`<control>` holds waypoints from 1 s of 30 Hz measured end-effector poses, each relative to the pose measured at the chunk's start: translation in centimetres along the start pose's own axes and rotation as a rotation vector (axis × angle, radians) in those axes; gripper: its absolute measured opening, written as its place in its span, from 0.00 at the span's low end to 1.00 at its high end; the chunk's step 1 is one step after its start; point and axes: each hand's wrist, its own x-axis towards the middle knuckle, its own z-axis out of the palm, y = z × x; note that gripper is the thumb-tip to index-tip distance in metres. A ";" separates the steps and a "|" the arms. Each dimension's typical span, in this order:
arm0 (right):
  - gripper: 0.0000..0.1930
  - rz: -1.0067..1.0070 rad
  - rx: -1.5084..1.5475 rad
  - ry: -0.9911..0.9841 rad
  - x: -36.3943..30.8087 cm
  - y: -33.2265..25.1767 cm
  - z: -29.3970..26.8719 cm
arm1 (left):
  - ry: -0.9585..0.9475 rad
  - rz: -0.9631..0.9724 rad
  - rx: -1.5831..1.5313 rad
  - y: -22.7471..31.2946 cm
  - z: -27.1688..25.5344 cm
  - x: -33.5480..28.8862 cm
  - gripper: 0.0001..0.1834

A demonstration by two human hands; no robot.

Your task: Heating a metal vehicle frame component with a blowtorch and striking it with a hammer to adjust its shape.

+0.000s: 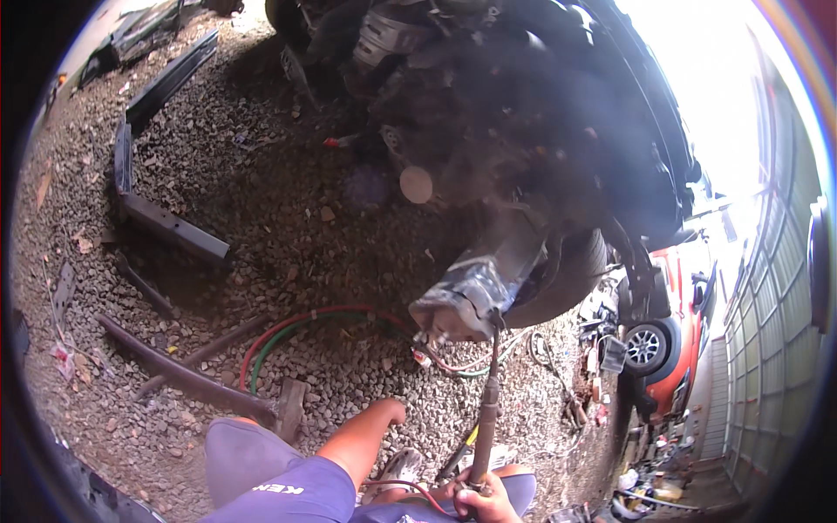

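My right hand (485, 500) is wrapped round the rear end of a long brown metal tool (486, 427) with a thick barrel and a slim tip. Its exact kind is unclear. The tip meets or nearly meets the broken end of a silvery frame rail (462, 301) jutting from a dark, stripped vehicle (523, 131). A thin red hose (410, 485) runs to my right hand. My left hand (394, 410) hangs over the gravel in front of my knee, apart from the tool; its fingers are mostly hidden.
Red and green hoses (305, 315) curve over the gravel (288, 270). Bent metal beams (174, 228) and a rusty bar (183, 366) lie left, near a wood block (290, 408). A yellow-and-black handle (462, 451) is by my feet. Right stand a red vehicle (671, 349) and scattered parts.
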 end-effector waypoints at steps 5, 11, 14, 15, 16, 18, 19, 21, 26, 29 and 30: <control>0.20 0.132 0.222 -0.217 0.5 1.5 -2.2 | 0.065 0.085 -0.146 0.8 1.8 1.6 0.09; 0.18 0.030 0.379 -0.228 -1.9 2.9 -5.6 | 0.580 0.138 -0.650 11.1 -3.1 -9.9 0.25; 0.18 0.011 0.416 -0.255 -2.7 4.8 -7.2 | 0.742 0.346 -0.608 11.2 -4.3 -13.4 0.19; 0.18 0.022 0.425 -0.219 -3.1 5.7 -8.2 | 0.644 0.283 -0.680 14.1 -4.8 -15.8 0.16; 0.18 0.024 0.447 -0.192 -3.7 5.8 -9.0 | 0.639 0.283 -0.774 17.0 -4.9 -18.7 0.16; 0.17 -0.009 0.469 -0.245 -4.2 6.4 -9.7 | 0.672 0.322 -0.880 17.8 -5.3 -21.7 0.19; 0.17 -0.015 0.482 -0.240 -4.5 6.8 -10.1 | 0.739 0.283 -0.886 19.0 -5.5 -22.9 0.18; 0.17 -0.023 0.500 -0.267 -5.7 6.7 -11.0 | 0.894 0.229 -0.867 20.9 -5.8 -25.3 0.19; 0.17 -0.078 0.512 -0.334 -7.1 7.8 -12.7 | 0.967 0.360 -0.735 25.9 -6.3 -29.7 0.10; 0.18 -0.116 0.473 -0.360 -8.6 7.3 -13.5 | 1.100 0.500 -0.808 28.5 -6.8 -31.6 0.07; 0.19 -0.140 0.411 -0.385 -8.7 7.2 -13.7 | 1.172 0.537 -0.844 29.1 -7.2 -32.1 0.06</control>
